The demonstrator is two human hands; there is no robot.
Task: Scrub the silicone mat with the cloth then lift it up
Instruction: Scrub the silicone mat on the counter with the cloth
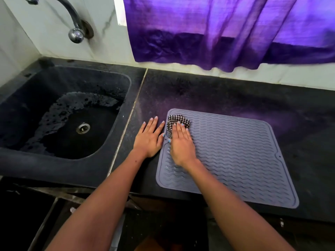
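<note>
A grey silicone mat (233, 156) with wavy ridges lies flat on the black counter (226, 95). On its far left corner sits a black-and-white checked cloth (176, 120). My right hand (181, 144) lies flat on the cloth with straight fingers, pressing it onto the mat. My left hand (149, 136) rests flat on the counter just left of the mat's edge, fingers spread and straight, its thumb touching the mat's rim.
A black sink (59, 113) with a wet bottom and a metal drain (83, 128) is set into the counter at the left. A chrome tap (75, 31) comes out of the wall above it. A purple curtain (226, 31) hangs behind the counter.
</note>
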